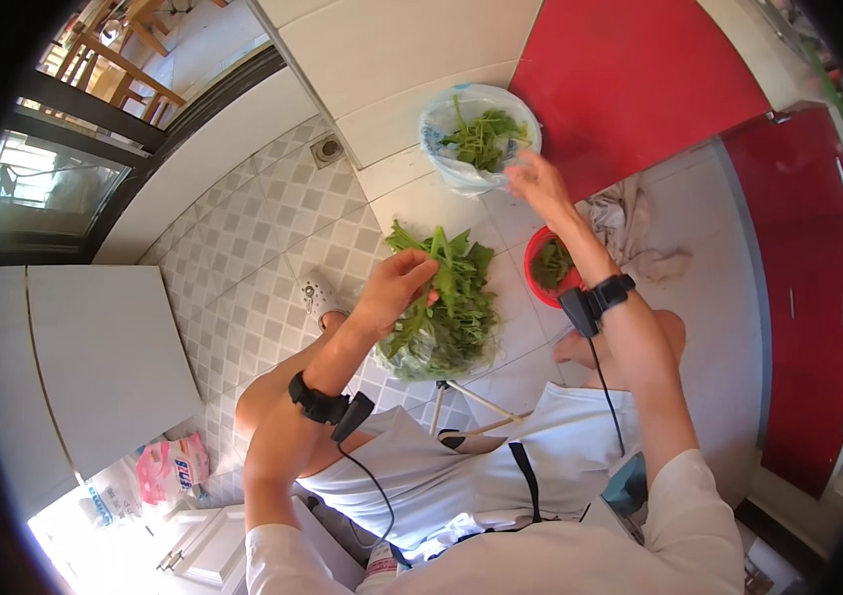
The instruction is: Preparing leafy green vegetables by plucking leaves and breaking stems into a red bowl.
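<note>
My left hand [397, 288] grips a green leafy stem [442, 256] between thumb and fingers. Below it, a large heap of leafy greens [469, 316] lies on a clear plastic bag [410, 353] on the floor. My right hand [538, 184] is stretched forward to the near right rim of a bin with a white plastic liner [436, 160]. Stems and leaves [484, 141] lie inside that bin. The right fingers are blurred, and whether they hold anything is unclear. Under my right forearm, partly hidden, a red round container [536, 286] holds green leaves [551, 265].
A crumpled cloth [626, 219] lies on the floor right of the bin. Red cabinets [800, 297] stand at the right, a red panel [637, 82] behind the bin. A white cabinet [109, 357] is at left, near a pink package [172, 465]. A floor drain [327, 151] sits by the wall.
</note>
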`<state>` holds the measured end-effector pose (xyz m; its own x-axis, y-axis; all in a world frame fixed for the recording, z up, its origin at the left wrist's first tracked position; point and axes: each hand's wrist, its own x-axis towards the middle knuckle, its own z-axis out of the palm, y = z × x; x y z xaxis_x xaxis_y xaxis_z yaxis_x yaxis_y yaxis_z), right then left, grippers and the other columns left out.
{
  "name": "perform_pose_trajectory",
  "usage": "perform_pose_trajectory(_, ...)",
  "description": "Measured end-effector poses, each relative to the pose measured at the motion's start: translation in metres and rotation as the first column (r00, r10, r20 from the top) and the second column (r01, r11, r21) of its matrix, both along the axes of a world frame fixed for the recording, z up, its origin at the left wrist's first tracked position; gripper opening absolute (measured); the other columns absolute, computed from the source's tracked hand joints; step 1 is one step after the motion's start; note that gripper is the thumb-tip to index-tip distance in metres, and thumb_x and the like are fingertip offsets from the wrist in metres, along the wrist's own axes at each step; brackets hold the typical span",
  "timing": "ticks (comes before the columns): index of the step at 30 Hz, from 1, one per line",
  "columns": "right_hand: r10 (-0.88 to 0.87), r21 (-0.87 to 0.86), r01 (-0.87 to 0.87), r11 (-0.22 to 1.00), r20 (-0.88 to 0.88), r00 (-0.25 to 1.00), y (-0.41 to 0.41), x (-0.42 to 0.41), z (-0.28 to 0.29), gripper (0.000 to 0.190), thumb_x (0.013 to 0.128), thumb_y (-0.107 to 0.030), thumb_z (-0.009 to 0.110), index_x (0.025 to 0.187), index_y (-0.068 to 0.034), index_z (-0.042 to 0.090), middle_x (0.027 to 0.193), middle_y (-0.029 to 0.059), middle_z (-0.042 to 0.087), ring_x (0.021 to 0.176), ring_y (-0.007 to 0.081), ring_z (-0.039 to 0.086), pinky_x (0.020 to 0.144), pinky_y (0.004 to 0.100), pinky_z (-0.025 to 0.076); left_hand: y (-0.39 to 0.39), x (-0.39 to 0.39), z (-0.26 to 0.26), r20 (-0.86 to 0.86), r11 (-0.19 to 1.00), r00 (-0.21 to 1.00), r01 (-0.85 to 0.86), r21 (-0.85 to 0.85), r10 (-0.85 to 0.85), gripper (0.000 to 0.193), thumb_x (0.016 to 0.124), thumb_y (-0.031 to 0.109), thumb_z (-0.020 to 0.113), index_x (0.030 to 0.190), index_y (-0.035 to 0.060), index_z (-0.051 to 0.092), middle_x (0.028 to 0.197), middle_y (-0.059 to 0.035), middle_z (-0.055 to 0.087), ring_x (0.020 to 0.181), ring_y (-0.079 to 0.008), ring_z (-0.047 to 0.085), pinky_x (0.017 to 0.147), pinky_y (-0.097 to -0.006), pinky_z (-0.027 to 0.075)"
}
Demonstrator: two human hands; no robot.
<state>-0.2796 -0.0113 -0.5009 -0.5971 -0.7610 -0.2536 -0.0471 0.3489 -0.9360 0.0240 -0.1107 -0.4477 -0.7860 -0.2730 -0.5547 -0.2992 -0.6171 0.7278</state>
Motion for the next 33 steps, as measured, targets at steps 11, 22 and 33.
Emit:
perform_pose_trajectory(11,0.393,-0.294,-0.311,0.904,0.285,0.874,0.077,0.077,0.059,0.024,0.102,-0.020,0.062,0.117,-0.002,0.063,0.104,0.0005,0.064,0.095,0.0086,0.060,0.084,0.0261,0.048,0.030,-0.036,0.019,-0.140,0.983,0.980,0.154,0.098,-0.140,0.025,0.102,0.015,0.061,0.117,-0.0043,0.063,0.097,-0.0083,0.069,0.084,-0.0139,0.066,0.077,-0.0270,0.054)
perform_pose_trajectory(22,0.333,-0.348,-0.206,0.915,0.362,0.871,0.106,0.059,0.075,0.019,0.100,-0.012,0.061,0.115,0.000,0.065,0.092,0.0001,0.062,0.086,0.0062,0.060,0.079,0.0241,0.051,0.042,-0.047,0.009,-0.122,0.915,0.914,0.363,-0.175,-0.386,0.021,0.104,0.017,0.057,0.108,-0.0019,0.066,0.090,-0.0037,0.066,0.081,-0.0114,0.060,0.076,-0.0262,0.050)
perform_pose_trajectory(33,0.185,-0.122,-0.174,0.977,0.081,0.979,0.109,0.065,0.068,0.020,0.099,-0.007,0.057,0.113,0.006,0.063,0.087,0.0034,0.066,0.082,0.0086,0.061,0.075,0.0266,0.050,0.039,-0.049,0.001,-0.082,0.931,0.976,0.164,-0.326,-0.201,0.020,0.102,0.016,0.059,0.102,-0.0029,0.067,0.083,-0.0014,0.064,0.072,-0.0084,0.056,0.067,-0.0225,0.047)
